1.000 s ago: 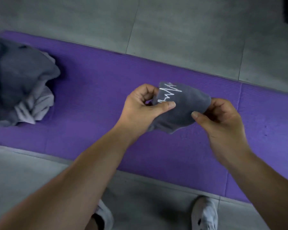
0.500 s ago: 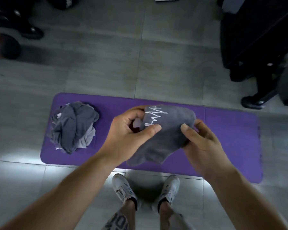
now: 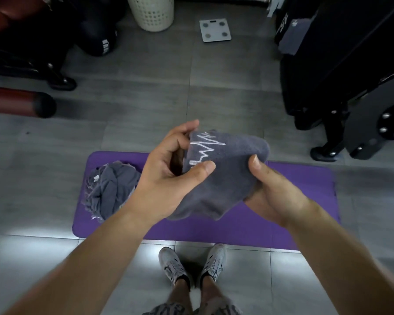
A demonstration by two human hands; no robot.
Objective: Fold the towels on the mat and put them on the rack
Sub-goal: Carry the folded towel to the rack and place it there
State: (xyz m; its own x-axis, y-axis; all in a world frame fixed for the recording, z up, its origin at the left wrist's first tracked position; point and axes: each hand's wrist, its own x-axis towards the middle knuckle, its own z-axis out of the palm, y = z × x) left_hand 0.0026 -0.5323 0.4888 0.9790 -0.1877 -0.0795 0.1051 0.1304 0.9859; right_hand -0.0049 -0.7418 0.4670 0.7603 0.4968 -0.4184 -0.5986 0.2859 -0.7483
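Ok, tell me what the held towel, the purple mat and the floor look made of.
The towel looks like soft grey terry or microfibre: fuzzy matte nap, limp drape. The mat is probably foam or rubber: matte purple, rounded corners. The floor looks tiled, slightly glossy: grout lines, light glare.

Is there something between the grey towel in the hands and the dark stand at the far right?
Nothing visible blocks it. The left hand and the right hand grip the towel above the mat. Toward the dark stand only bare floor tiles show, though a black machine foot sits close to that path.
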